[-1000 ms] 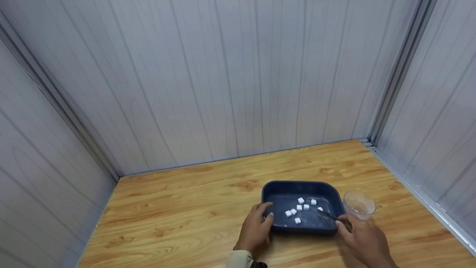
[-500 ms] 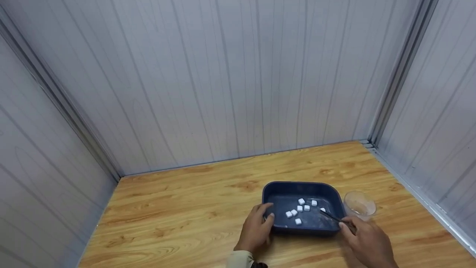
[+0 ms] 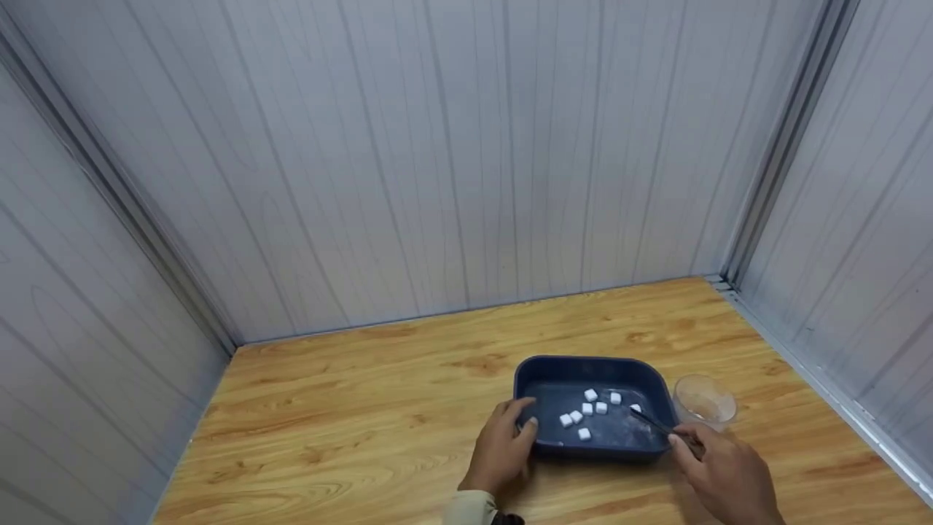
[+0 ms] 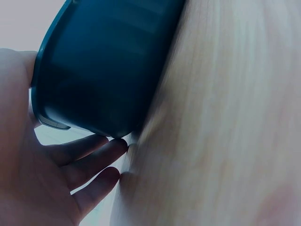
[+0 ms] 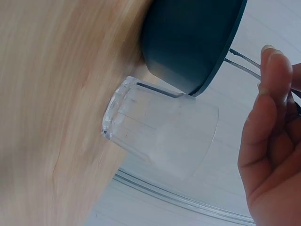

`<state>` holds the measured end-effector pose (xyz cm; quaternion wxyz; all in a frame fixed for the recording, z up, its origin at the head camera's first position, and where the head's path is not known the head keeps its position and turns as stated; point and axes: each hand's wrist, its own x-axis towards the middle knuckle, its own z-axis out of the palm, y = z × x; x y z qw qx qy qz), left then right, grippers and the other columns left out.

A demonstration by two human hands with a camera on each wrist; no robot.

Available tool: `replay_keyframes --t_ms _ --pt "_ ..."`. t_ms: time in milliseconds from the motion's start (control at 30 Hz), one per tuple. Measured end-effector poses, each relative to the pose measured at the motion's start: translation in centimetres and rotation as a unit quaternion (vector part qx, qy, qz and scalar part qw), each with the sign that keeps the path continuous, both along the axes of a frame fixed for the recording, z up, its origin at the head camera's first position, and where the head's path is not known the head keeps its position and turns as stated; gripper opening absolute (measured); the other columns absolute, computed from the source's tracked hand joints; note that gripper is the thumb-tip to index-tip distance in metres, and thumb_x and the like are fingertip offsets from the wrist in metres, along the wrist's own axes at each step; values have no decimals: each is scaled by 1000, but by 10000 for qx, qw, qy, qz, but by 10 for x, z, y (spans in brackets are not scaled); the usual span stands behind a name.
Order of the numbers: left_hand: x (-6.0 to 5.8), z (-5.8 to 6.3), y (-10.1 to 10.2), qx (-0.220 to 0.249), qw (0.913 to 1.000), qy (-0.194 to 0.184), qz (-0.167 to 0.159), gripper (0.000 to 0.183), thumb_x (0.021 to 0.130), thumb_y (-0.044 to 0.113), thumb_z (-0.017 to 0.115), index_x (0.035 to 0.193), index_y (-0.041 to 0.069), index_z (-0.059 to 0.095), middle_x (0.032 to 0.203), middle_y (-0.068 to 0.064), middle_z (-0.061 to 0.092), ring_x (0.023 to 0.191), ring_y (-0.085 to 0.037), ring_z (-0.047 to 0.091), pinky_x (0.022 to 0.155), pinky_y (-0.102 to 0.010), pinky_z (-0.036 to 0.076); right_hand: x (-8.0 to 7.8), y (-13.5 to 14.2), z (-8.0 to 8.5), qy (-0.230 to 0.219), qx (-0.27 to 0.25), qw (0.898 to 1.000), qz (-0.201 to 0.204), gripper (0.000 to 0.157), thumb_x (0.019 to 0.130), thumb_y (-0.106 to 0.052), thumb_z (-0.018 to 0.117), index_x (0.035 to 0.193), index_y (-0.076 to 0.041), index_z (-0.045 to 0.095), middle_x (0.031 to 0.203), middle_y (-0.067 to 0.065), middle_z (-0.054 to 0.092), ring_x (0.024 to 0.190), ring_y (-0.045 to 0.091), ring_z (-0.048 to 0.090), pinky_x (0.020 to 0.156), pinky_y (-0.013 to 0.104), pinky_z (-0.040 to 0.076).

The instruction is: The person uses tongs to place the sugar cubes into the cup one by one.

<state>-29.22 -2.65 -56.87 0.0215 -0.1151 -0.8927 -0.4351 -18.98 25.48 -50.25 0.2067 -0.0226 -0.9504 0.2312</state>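
Observation:
A dark blue rectangular tray [image 3: 552, 394] holds several small white cubes [image 3: 587, 409]. My left hand [image 3: 501, 446] grips its near left corner, some fingers over the rim and others against the outer wall [image 4: 103, 66] in the left wrist view. My right hand [image 3: 721, 467] pinches a pair of dark tweezers [image 3: 653, 422] reaching over the right wall into the tray. Their tips are at one white cube [image 3: 635, 409] near the right side; whether they clasp it is too small to tell. In the right wrist view, the two tweezer arms [image 5: 242, 69] stand slightly apart.
A clear plastic cup [image 3: 705, 399] stands upright close to the tray's right wall; it appears larger in the right wrist view. Wood-grain tabletop [image 3: 350, 408] spreads to the left. Pale panel walls [image 3: 466, 146] enclose the table at the back and both sides.
The tweezer tips and the cube at them have shifted slightly right inside the tray. My right hand has moved a little right too. My left hand stays on the tray.

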Motion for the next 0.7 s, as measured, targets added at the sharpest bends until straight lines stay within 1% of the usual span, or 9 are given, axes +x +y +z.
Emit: replay_keyframes --t_ms 133,200,300,367,500,600,700 --pt "0 1 -1 34 10000 -17 25 36 92 34 52 127 30 55 127 9 48 91 -7 50 91 -38 40 2 1 0 86 -34 10000 -9 17 85 -24 65 94 -11 69 80 4 68 67 20 61 55 43 43" --pt "0 2 -1 47 10000 -18 30 36 92 34 52 127 30 55 127 8 48 92 -7 50 91 -39 40 3 3 1 89 -90 9999 -20 18 85 -25 64 94 -10 69 79 4 68 64 19 59 55 42 42" --pt "1 2 -1 80 10000 -5 35 35 92 34 53 127 29 56 127 8 49 92 -7 50 91 -39 40 3 5 1 95 -171 9998 -52 18 86 -25 64 95 -10 68 72 -2 64 58 15 53 52 38 39" --pt "1 2 -1 102 9999 -16 41 35 92 34 53 127 29 56 127 9 48 88 -6 51 91 -38 40 3 6 2 158 -192 9997 -64 16 86 -24 64 94 -11 68 66 -6 60 54 13 47 51 34 37" --pt "1 2 -1 149 9999 -13 23 35 92 34 53 127 29 56 127 10 48 80 -4 51 89 -37 40 3 8 2 263 -196 9994 -80 14 86 -23 64 92 -12 68 61 -12 55 52 9 46 50 31 35" --pt "2 2 -1 150 9999 -24 4 35 92 34 53 127 29 56 126 9 48 79 -4 50 88 -37 41 4 9 2 434 -195 9988 -94 13 85 -23 65 91 -12 68 60 -14 54 50 6 46 48 29 35" --pt "2 2 -1 103 9999 -9 -36 36 93 35 52 128 29 55 126 10 48 79 -4 50 86 -37 41 5 10 0 802 -216 9965 -45 10 82 -20 68 89 -12 68 56 -17 51 46 2 43 45 27 32"
